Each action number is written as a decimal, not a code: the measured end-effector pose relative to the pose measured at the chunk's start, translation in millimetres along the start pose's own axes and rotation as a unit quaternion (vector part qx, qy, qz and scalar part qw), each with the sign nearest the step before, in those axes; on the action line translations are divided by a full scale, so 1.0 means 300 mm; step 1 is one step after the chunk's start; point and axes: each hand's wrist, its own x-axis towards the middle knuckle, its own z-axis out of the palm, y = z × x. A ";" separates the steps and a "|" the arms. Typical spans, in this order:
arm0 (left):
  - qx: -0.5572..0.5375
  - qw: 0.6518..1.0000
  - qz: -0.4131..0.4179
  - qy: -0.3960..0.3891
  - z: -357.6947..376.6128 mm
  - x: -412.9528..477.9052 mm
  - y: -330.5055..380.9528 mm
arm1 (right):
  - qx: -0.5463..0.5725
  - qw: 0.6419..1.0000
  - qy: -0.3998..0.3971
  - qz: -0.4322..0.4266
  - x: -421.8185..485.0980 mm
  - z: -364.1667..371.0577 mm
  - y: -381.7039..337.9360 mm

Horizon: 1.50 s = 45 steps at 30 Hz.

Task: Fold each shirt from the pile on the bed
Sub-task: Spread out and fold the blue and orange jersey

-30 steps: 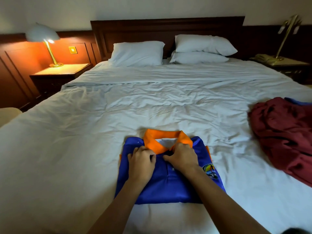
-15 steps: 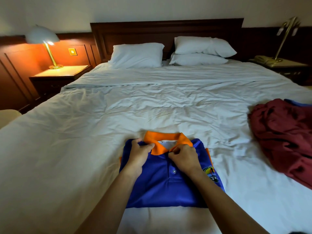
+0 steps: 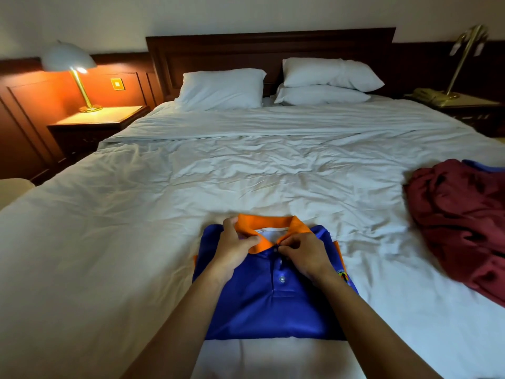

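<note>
A blue polo shirt (image 3: 273,310) with an orange collar (image 3: 262,221) lies folded into a rectangle on the white bed (image 3: 246,173), near the front edge. My left hand (image 3: 235,250) pinches the left flap of the collar between thumb and fingers. My right hand (image 3: 306,253) pinches the right collar tip just above the button placket. A crumpled pile (image 3: 461,217) of a dark red shirt with a blue garment under it lies at the bed's right side.
Three white pillows (image 3: 221,88) lean against the dark headboard. A lit lamp (image 3: 69,61) stands on the left nightstand (image 3: 101,119). A brass lamp (image 3: 464,58) and a phone (image 3: 426,94) stand on the right nightstand.
Both hands moved up from the middle of the placket to the collar. My left hand has slid outward and taken hold of the left collar flap; the shirt's buttons now show.
</note>
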 end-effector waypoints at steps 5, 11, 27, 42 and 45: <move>0.007 0.999 -0.012 -0.031 0.012 -0.004 0.010 | 0.045 0.999 -0.009 0.018 -0.014 -0.004 0.006; -0.129 0.991 -0.007 0.025 0.043 -0.015 0.042 | 0.102 0.994 -0.011 0.036 -0.008 -0.004 0.023; 0.243 0.940 0.238 -0.013 0.084 -0.025 -0.048 | 0.168 0.979 -0.065 0.093 0.000 -0.033 0.019; 0.400 0.871 0.284 -0.025 0.098 -0.024 -0.022 | 0.190 0.978 -0.025 0.076 -0.014 -0.039 0.023; 0.414 0.867 0.273 -0.037 0.101 -0.018 -0.016 | 0.185 0.980 -0.001 0.070 -0.016 -0.029 0.021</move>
